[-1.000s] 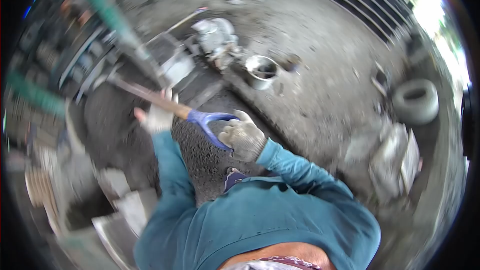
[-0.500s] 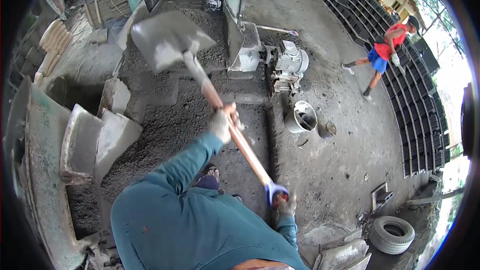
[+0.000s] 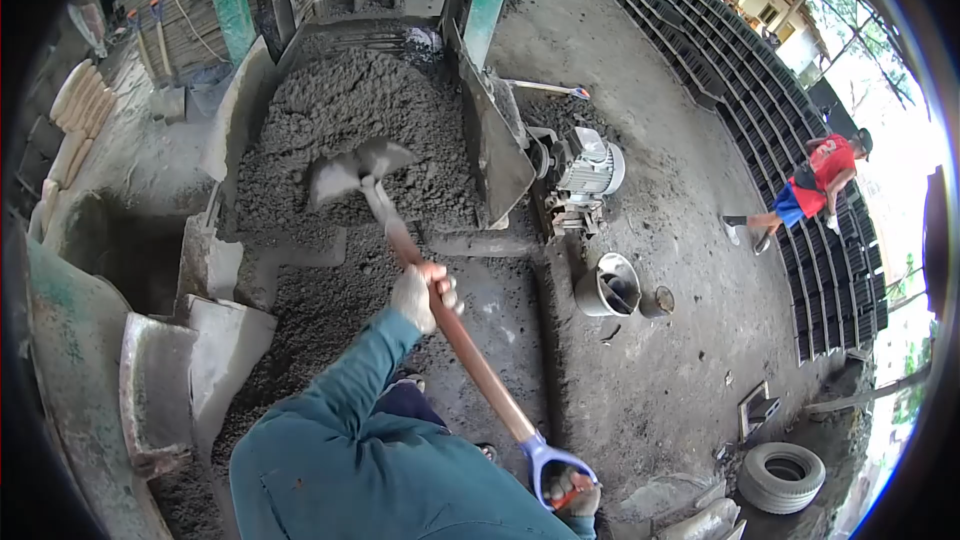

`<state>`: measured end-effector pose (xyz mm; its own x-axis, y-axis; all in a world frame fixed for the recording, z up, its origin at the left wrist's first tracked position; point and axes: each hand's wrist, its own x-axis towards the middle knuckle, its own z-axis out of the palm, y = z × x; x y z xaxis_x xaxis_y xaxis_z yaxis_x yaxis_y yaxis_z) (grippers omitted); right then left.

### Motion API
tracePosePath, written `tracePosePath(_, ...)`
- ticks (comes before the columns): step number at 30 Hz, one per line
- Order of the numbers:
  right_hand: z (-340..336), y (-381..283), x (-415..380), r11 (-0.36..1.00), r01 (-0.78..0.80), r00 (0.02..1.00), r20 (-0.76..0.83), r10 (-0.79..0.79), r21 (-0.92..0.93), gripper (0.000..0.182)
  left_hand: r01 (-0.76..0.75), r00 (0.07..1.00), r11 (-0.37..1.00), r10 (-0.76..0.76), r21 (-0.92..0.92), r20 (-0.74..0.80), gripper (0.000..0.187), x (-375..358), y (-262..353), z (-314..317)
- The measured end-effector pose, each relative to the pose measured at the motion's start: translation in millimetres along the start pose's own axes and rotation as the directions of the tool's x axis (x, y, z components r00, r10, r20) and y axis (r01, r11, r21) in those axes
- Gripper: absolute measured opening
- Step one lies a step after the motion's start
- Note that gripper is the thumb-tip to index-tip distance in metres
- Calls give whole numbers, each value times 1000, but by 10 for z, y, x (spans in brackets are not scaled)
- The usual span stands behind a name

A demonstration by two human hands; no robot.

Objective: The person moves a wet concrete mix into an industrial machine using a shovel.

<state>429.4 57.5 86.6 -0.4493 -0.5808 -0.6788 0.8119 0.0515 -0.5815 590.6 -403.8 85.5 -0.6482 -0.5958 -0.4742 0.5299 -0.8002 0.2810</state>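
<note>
My left hand (image 3: 425, 296), in a pale glove, is wrapped round the brown shaft of a shovel (image 3: 468, 360). Lower right, my right hand (image 3: 573, 493) grips the red bar inside the shovel's blue D-shaped handle. The grey blade lies tilted against dark, crumbly mix (image 3: 350, 110) heaped between metal side walls, its lower edge blurred or sunk in the mix. More loose mix covers the ground left of my feet.
A motor (image 3: 590, 168) stands right of the trough, with a bucket (image 3: 610, 285) and small can (image 3: 658, 301) below it. A person in red (image 3: 828, 168) is beside stacked dark blocks (image 3: 740, 70). A tire (image 3: 781, 477) lies lower right. A pit opens at left.
The shovel blade has dropped from in front of the trough onto the mix. Both my hands have moved lower in view with it. The person in red has moved right and now faces away.
</note>
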Motion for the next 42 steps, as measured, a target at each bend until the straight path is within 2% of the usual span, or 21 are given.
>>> tracePosePath(1,307,60,48,1000,-12,1000,-23,12,9,27,-14,1000,999,14,45,-6,20,96,234,51)
tracePosePath(3,737,236,238,954,-129,981,175,83,272,28,-60,998,994,59,88,10,19,267,690,124)
tracePosePath(5,1498,297,265,978,-89,995,63,78,189,28,-117,993,980,114,161,29,21,544,1140,76)
tracePosePath(6,1659,364,340,939,-125,971,236,49,319,18,-162,987,969,161,187,21,20,732,1372,0)
tracePosePath(7,2004,419,326,968,8,999,38,-18,250,11,-244,970,931,241,271,41,27,821,1576,15)
tracePosePath(8,2088,441,306,968,12,946,310,-92,251,22,-296,945,906,323,303,-42,27,964,1782,49)
tracePosePath(10,2077,366,124,900,369,874,417,-250,-234,24,-355,898,873,418,336,-137,26,1038,1886,180)
tracePosePath(11,2016,252,-11,909,363,871,421,-254,-203,28,-372,889,870,435,324,-147,25,914,1860,326)
tracePosePath(12,1955,137,-145,918,357,868,424,-258,-172,32,-337,936,888,351,314,12,23,663,1695,341)
tracePosePath(14,1498,-58,-285,970,223,878,413,-241,94,43,-287,957,936,287,206,28,25,193,1212,554)
tracePosePath(15,1207,-104,-369,918,372,913,234,-336,-136,44,-251,968,953,242,168,70,25,48,955,501)
tracePosePath(17,549,23,-332,913,393,920,53,-389,-106,22,-143,987,986,136,83,80,24,-209,393,441)
tracePosePath(19,-170,215,-299,961,239,964,-85,-252,-139,15,-116,992,978,104,172,77,25,-520,-189,406)
tracePosePath(21,-1240,643,-194,921,249,950,-111,-293,-301,7,-97,995,965,90,242,37,26,-762,-722,312)
tracePosePath(23,-1669,807,-500,997,31,962,-270,-50,-77,5,-59,998,967,60,249,4,26,-931,-1214,122)
tracePosePath(26,-2222,1092,-1143,1000,2,946,-324,-1,4,7,39,997,969,-22,244,-72,21,-1302,-1877,-43)
tracePosePath(32,-2430,1107,-2062,994,75,944,-328,-46,76,12,156,985,961,-134,227,-110,23,-1769,-2452,10)
tracePosePath(34,-2063,917,-2086,962,35,970,-241,33,272,16,134,989,971,-119,199,-84,27,-1590,-2321,7)
tracePosePath(35,-1992,899,-2017,986,127,944,-318,-87,105,15,95,995,978,-86,188,-54,28,-1518,-2228,38)
tracePosePath(38,-1626,592,-2056,956,92,995,-58,-79,277,18,69,997,974,-60,216,-51,29,-1338,-2036,118)
tracePosePath(42,-1669,484,-2014,963,58,997,42,-71,262,20,-16,999,991,22,134,-44,38,-1363,-2120,136)
